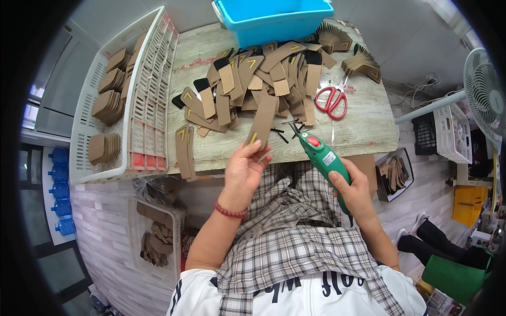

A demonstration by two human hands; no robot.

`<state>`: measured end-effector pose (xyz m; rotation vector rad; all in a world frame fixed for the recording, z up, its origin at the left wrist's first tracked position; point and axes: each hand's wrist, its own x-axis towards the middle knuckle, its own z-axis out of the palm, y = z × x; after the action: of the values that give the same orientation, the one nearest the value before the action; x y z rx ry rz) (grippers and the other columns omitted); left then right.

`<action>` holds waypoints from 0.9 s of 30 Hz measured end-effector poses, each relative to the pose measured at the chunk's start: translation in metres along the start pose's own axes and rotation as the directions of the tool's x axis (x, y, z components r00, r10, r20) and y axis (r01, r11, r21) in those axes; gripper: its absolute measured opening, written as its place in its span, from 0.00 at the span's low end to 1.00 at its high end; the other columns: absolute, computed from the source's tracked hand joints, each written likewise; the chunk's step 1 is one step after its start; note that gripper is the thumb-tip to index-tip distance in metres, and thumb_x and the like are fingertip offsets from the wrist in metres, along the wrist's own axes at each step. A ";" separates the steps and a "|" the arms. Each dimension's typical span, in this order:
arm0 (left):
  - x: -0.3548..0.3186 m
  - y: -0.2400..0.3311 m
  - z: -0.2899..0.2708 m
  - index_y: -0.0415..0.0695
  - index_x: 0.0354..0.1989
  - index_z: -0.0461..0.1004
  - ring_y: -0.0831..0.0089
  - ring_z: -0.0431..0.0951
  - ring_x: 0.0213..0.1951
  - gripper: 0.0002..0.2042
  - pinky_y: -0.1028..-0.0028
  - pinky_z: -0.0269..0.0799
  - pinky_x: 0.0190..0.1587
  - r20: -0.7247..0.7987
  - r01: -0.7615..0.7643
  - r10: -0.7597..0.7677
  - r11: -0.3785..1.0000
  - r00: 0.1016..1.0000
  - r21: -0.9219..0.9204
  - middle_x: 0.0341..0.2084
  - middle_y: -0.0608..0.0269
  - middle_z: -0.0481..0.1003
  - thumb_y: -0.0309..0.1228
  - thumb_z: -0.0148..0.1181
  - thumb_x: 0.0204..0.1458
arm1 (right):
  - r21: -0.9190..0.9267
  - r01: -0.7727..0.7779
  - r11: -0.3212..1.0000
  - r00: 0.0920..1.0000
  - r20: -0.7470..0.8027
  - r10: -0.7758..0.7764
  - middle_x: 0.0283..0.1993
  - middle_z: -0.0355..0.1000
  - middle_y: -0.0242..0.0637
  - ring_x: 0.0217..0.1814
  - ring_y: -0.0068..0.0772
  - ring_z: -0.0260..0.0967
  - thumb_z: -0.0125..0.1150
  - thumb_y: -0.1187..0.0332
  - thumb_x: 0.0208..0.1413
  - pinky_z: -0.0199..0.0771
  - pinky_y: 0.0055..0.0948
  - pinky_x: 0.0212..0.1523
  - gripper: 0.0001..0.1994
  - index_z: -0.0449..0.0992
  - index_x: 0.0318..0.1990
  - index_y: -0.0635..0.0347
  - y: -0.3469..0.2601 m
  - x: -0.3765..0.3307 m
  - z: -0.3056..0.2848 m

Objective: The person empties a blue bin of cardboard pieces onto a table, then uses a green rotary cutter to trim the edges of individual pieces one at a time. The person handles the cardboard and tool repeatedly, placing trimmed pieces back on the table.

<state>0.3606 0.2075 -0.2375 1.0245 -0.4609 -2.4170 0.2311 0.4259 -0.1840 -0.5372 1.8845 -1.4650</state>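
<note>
My left hand (247, 166) pinches the near end of a long tan strap piece (264, 118) with a yellow mark, held up over the table's front edge. In my right hand (352, 187) is a green electric scissors tool (322, 155) with a red button, its narrow blades pointing toward the strap piece but apart from it. A few short black scraps (279, 136) lie by the blades. Beyond my hands spreads a loose pile of similar tan pieces (247, 71), some with black ends and yellow chevrons. Two pieces (183, 150) lie at the table's left front edge.
Red-handled scissors (332, 102) lie right of the pile, near fanned stacks of pieces (361, 63). A blue bin (274, 21) stands at the back. On the left is a white crate (126, 100) with stacked pieces. A fan (482, 89) and a seated person's legs (437, 245) are at right.
</note>
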 end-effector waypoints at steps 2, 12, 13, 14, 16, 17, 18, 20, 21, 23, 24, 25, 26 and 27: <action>-0.003 -0.007 0.007 0.36 0.38 0.72 0.62 0.78 0.40 0.06 0.62 0.76 0.44 0.078 0.068 -0.061 0.993 0.995 -0.094 0.34 0.55 0.76 0.19 0.58 0.52 | -0.028 -0.012 1.000 1.000 -0.007 0.011 0.28 0.69 0.27 0.23 0.14 0.62 0.63 0.62 0.58 0.64 0.18 0.23 0.20 0.72 0.54 0.64 -0.001 0.000 0.002; 0.003 -0.017 0.033 0.40 0.40 0.72 0.72 0.78 0.35 0.05 0.70 0.74 0.41 0.247 -0.124 0.080 0.978 0.966 0.168 0.34 0.62 0.77 0.23 0.56 0.56 | -0.165 0.083 0.983 0.995 -0.039 -0.090 0.33 0.74 0.37 0.32 0.22 0.69 0.63 0.61 0.57 0.71 0.24 0.35 0.21 0.71 0.53 0.66 0.003 -0.009 0.005; 0.006 -0.020 0.031 0.40 0.40 0.73 0.75 0.77 0.35 0.05 0.73 0.73 0.40 0.257 -0.181 0.130 0.965 0.958 0.187 0.34 0.62 0.78 0.25 0.57 0.56 | -0.169 0.055 0.984 0.997 -0.038 -0.062 0.36 0.75 0.40 0.37 0.25 0.71 0.63 0.62 0.57 0.71 0.26 0.40 0.21 0.71 0.52 0.67 0.001 -0.010 0.004; 0.006 -0.020 0.031 0.40 0.40 0.73 0.75 0.77 0.35 0.05 0.74 0.73 0.40 0.251 -0.199 0.148 0.961 0.957 0.193 0.34 0.63 0.78 0.25 0.57 0.56 | -0.168 0.053 0.984 0.997 -0.037 -0.060 0.36 0.75 0.40 0.37 0.25 0.71 0.63 0.62 0.57 0.71 0.26 0.40 0.21 0.71 0.52 0.67 0.000 -0.011 0.005; 0.006 -0.020 0.031 0.39 0.39 0.73 0.76 0.77 0.35 0.05 0.74 0.73 0.39 0.239 -0.237 0.186 0.950 0.953 0.204 0.34 0.63 0.78 0.26 0.58 0.56 | -0.166 0.051 0.985 0.998 -0.033 -0.058 0.36 0.75 0.39 0.36 0.24 0.70 0.63 0.62 0.57 0.71 0.26 0.39 0.21 0.71 0.52 0.67 0.000 -0.011 0.006; 0.008 -0.020 0.030 0.39 0.38 0.74 0.76 0.77 0.34 0.05 0.75 0.73 0.39 0.228 -0.251 0.202 0.945 0.952 0.209 0.33 0.63 0.78 0.26 0.58 0.56 | -0.165 0.049 0.985 0.998 -0.030 -0.055 0.36 0.75 0.39 0.36 0.24 0.71 0.64 0.62 0.57 0.71 0.26 0.39 0.21 0.71 0.52 0.66 0.003 -0.011 0.006; 0.008 -0.020 0.030 0.39 0.38 0.74 0.76 0.77 0.34 0.05 0.75 0.73 0.38 0.225 -0.259 0.210 0.942 0.951 0.215 0.33 0.62 0.78 0.26 0.58 0.56 | -0.165 0.047 0.985 0.998 -0.028 -0.053 0.36 0.75 0.39 0.36 0.24 0.71 0.64 0.62 0.57 0.71 0.26 0.38 0.21 0.71 0.52 0.66 0.003 -0.011 0.006; 0.008 -0.020 0.031 0.39 0.38 0.74 0.76 0.77 0.33 0.05 0.76 0.73 0.38 0.219 -0.277 0.228 0.933 0.949 0.228 0.33 0.62 0.78 0.26 0.58 0.56 | -0.165 0.043 0.985 0.999 -0.024 -0.048 0.35 0.75 0.40 0.36 0.25 0.71 0.64 0.62 0.56 0.71 0.26 0.38 0.21 0.71 0.52 0.66 0.002 -0.011 0.006; 0.008 -0.020 0.031 0.39 0.38 0.74 0.76 0.77 0.33 0.05 0.76 0.73 0.37 0.223 -0.283 0.233 0.932 0.947 0.228 0.33 0.61 0.79 0.26 0.58 0.56 | -0.167 0.043 0.985 0.999 -0.022 -0.047 0.35 0.75 0.40 0.35 0.25 0.71 0.64 0.62 0.56 0.71 0.26 0.38 0.21 0.71 0.52 0.66 0.001 -0.011 0.007; 0.008 -0.021 0.031 0.38 0.38 0.74 0.76 0.78 0.32 0.05 0.75 0.73 0.37 0.231 -0.296 0.244 0.928 0.942 0.226 0.32 0.61 0.79 0.26 0.59 0.56 | -0.170 0.042 0.985 0.999 -0.017 -0.045 0.35 0.75 0.40 0.35 0.25 0.71 0.64 0.62 0.56 0.71 0.26 0.38 0.20 0.71 0.52 0.66 0.000 -0.011 0.007; 0.008 -0.021 0.031 0.38 0.37 0.74 0.76 0.78 0.32 0.05 0.75 0.73 0.37 0.224 -0.301 0.251 0.927 0.942 0.226 0.32 0.61 0.79 0.26 0.59 0.56 | -0.187 0.058 0.981 0.998 -0.017 -0.063 0.35 0.75 0.40 0.35 0.25 0.71 0.64 0.62 0.56 0.71 0.26 0.38 0.21 0.71 0.52 0.66 0.000 -0.010 0.007; 0.008 -0.021 0.031 0.38 0.37 0.74 0.76 0.78 0.32 0.05 0.76 0.73 0.37 0.214 -0.300 0.254 0.926 0.943 0.227 0.32 0.61 0.79 0.26 0.59 0.56 | -0.195 0.063 0.979 0.998 -0.017 -0.067 0.35 0.75 0.40 0.35 0.25 0.71 0.64 0.62 0.56 0.71 0.26 0.38 0.21 0.71 0.52 0.66 0.001 -0.010 0.007; 0.008 -0.021 0.031 0.38 0.37 0.74 0.76 0.78 0.32 0.05 0.76 0.74 0.37 0.203 -0.300 0.257 0.926 0.945 0.228 0.32 0.61 0.79 0.26 0.59 0.56 | -0.202 0.067 0.977 0.997 -0.016 -0.072 0.34 0.75 0.40 0.35 0.25 0.71 0.64 0.62 0.56 0.71 0.26 0.37 0.21 0.71 0.52 0.66 0.001 -0.010 0.007; 0.008 -0.021 0.032 0.38 0.37 0.75 0.77 0.78 0.32 0.05 0.77 0.73 0.35 0.196 -0.300 0.259 0.928 0.946 0.222 0.32 0.61 0.79 0.25 0.60 0.55 | -0.200 0.069 0.977 0.997 -0.014 -0.073 0.34 0.75 0.40 0.34 0.25 0.71 0.64 0.62 0.56 0.71 0.26 0.37 0.21 0.71 0.52 0.66 0.002 -0.010 0.007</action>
<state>0.3262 0.2244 -0.2310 0.7945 -0.9243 -2.2292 0.2434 0.4284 -0.1842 -0.6919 2.0616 -1.3374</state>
